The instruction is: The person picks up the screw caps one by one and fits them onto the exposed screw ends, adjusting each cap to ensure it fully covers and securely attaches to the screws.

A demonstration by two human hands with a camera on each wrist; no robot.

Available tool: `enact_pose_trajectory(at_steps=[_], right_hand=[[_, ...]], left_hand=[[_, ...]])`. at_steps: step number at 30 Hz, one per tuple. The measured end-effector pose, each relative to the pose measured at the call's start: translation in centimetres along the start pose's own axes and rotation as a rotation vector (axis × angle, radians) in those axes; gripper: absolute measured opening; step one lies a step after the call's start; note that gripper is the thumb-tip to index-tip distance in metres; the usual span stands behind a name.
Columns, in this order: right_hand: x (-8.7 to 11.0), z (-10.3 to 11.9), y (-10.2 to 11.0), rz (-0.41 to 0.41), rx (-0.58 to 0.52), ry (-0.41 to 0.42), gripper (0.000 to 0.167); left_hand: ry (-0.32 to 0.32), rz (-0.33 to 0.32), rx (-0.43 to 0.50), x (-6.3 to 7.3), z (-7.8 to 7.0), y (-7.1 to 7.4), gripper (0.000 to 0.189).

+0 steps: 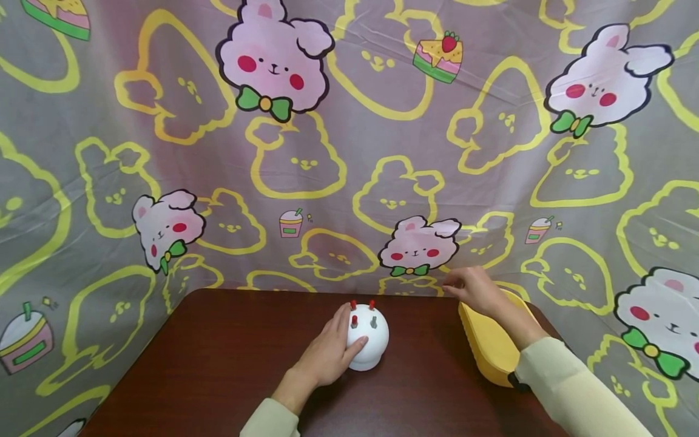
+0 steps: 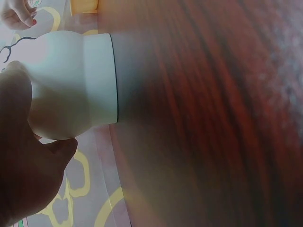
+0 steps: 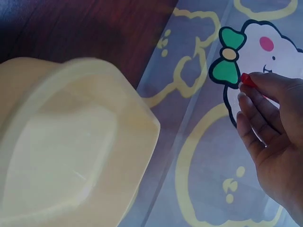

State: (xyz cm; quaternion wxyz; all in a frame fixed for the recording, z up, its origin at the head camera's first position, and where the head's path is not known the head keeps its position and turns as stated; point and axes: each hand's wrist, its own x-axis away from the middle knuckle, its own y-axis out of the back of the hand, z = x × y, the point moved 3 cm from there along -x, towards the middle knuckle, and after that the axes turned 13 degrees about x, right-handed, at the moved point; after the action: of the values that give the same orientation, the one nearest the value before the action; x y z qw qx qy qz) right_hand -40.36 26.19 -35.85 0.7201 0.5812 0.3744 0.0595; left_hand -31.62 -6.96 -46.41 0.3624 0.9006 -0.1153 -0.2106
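A white rounded device point(image 1: 368, 353) with a narrower base stands on the brown table. On its top are small upright levers; several carry red caps point(image 1: 355, 320), while one lever point(image 1: 374, 322) shows bare grey metal. My left hand point(image 1: 322, 355) holds the device from its left side, with fingers and thumb around the rounded body. Off to the right, my right hand point(image 1: 475, 291) is in the air above the far end of a yellow bin point(image 1: 485, 349). Between thumb and forefinger it pinches a small red cap point(image 3: 245, 79), seen in the right wrist view.
The bin stands at the table's right edge, with a dark piece point(image 1: 519, 382) at its near end. A patterned cloth point(image 1: 306, 158) hangs behind and around the table. Brown tabletop point(image 1: 218, 364) extends left of the device.
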Motion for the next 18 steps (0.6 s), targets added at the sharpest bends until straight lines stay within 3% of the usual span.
enact_pose_trajectory(at_steps=[18], right_hand=[[0.0,3.0,0.2,-0.041,-0.012,0.037,0.007]], left_hand=[[0.018,0.011,-0.006,0.0,0.1,-0.1,0.088]])
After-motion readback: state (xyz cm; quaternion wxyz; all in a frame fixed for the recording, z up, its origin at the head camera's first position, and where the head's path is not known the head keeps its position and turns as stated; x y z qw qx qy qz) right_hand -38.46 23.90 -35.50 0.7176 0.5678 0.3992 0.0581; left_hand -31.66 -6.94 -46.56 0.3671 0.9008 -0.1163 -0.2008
